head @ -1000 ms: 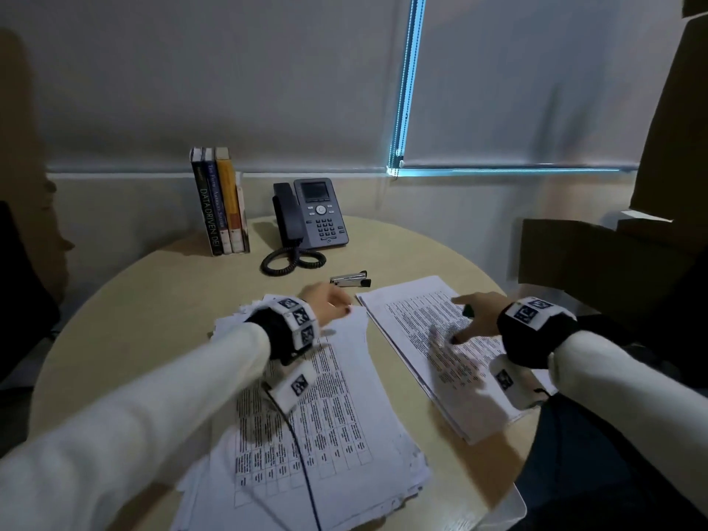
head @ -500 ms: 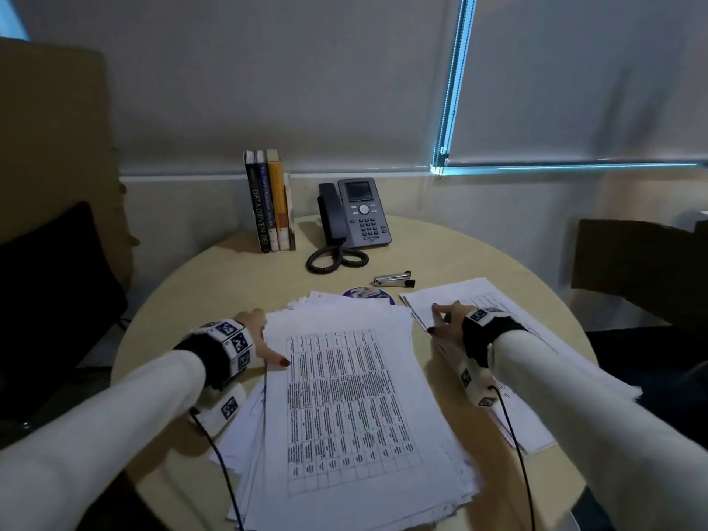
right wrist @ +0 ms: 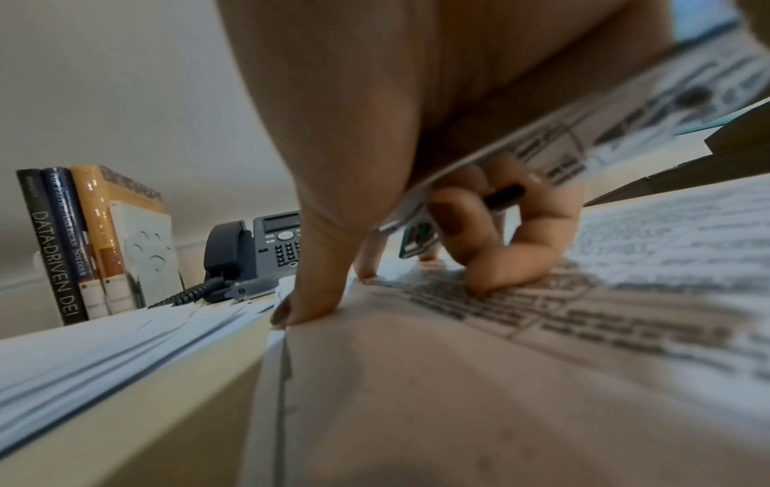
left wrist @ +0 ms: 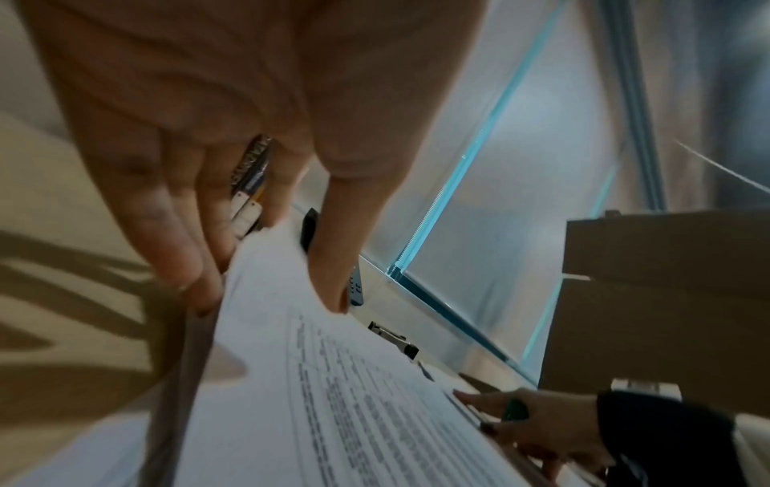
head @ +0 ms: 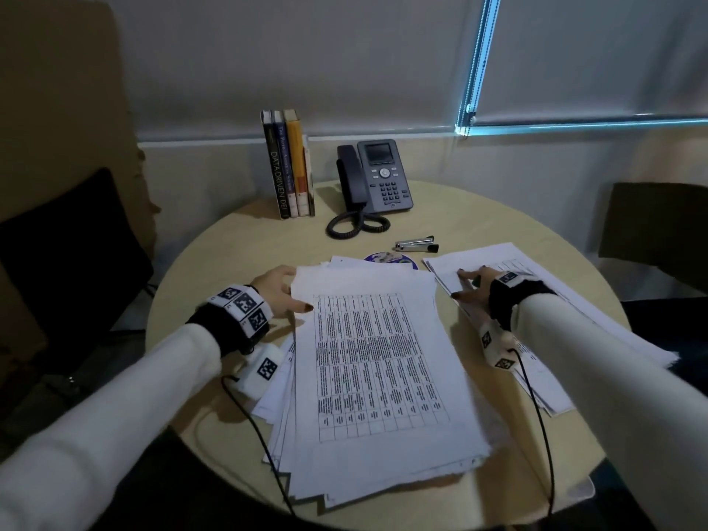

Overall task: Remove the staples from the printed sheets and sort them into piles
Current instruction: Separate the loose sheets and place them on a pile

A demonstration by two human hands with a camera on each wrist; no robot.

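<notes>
while the big stack of printed sheets [head: 367,362] lies in the middle of the round counter [head: 509,220], the left hand [head: 274,291] holds its upper left corner, thumb on top of the page and fingers [left wrist: 183,250] reaching down along the edge; how many sheets it holds cannot be told. to the right, apart from the stack, lies a thinner pile [head: 536,300], and the right hand [head: 475,289] rests on its near corner. in the right wrist view the thumb presses the paper flat while the curled fingers [right wrist: 500,227] keep hold of a small dark-and-green tool, probably a staple remover [right wrist: 416,237], though it is too hidden to be sure.

judging by this, a set has just been laid on the sorted pile and the next stapled set is being taken from the stack. the next move calls for lifting only one set by its corner, finding the staple, and bringing the tool under it without tearing the page.

beyond the papers lie a stapler [head: 417,244] and a round disc [head: 390,259] partly under the stack; further back stand a desk phone [head: 377,178] and a row of books [head: 289,162].
</notes>
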